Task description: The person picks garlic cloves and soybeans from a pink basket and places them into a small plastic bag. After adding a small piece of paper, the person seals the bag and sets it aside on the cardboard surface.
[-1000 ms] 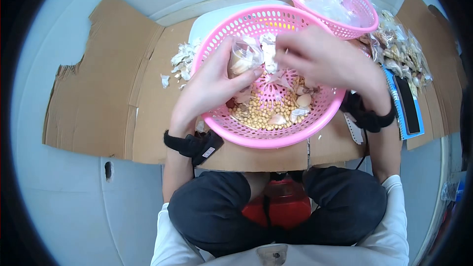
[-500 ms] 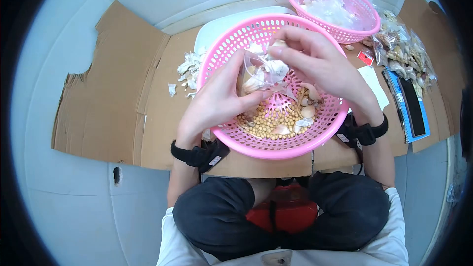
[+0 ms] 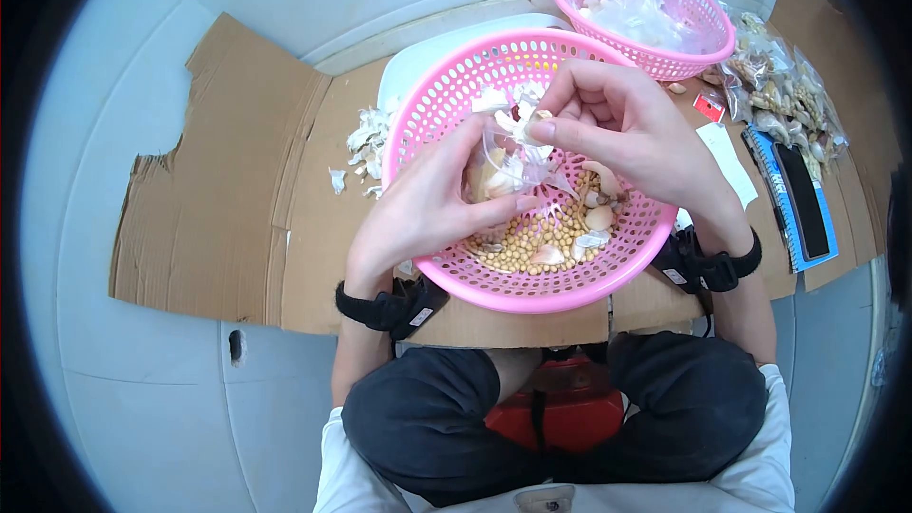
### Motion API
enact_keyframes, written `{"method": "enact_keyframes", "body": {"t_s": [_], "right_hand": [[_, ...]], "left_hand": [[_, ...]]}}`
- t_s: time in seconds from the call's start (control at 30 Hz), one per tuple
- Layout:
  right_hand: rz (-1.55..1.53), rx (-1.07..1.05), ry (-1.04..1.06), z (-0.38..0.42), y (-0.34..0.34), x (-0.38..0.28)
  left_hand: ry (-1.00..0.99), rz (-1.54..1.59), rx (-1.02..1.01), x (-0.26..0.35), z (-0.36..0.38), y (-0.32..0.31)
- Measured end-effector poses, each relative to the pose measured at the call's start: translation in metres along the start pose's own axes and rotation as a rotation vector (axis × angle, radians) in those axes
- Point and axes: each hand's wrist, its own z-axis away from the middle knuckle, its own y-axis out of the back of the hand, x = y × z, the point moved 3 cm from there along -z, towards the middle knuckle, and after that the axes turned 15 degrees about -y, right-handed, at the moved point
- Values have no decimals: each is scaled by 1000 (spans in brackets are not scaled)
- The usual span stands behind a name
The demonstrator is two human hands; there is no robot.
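Note:
My left hand (image 3: 413, 199) is curled around a small clear plastic bag (image 3: 501, 171) with pale pieces inside that look like garlic cloves. At the bag's mouth, my right hand (image 3: 636, 128) pinches a small pale piece, apparently a garlic clove (image 3: 541, 116); the fingers partly cover it. Both hands are above a pink perforated basket (image 3: 537, 303). Yellow soybeans (image 3: 527, 247) cover part of its bottom, with several loose cloves (image 3: 598, 218) lying on them at the right. White garlic skins (image 3: 489, 101) show behind the bag.
A second pink basket (image 3: 684, 64) with clear plastic bags stands at the back right. Beside it lie filled bags (image 3: 784, 95), a red-and-white packet (image 3: 709, 107), and a black phone (image 3: 801, 199) on a blue notebook (image 3: 825, 228). Garlic peelings (image 3: 366, 138) lie left on the cardboard (image 3: 309, 266).
My right fingertips have come down slightly, closer to the mouth of the bag. My left hand still holds the bag over the basket. The whole view has shifted a little.

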Motion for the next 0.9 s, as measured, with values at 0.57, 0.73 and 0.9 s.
{"method": "enact_keyframes", "body": {"t_s": [0.57,0.73,0.9], "right_hand": [[350,-192,-90,13,-14,-11],[216,-123,-15,13,-9,-12],[312,-196,33,13,-15,-10]], "left_hand": [[10,-82,-153,3,0,0],[52,-41,-111,1,1,-1],[136,52,-105,-2,2,-3]]}}
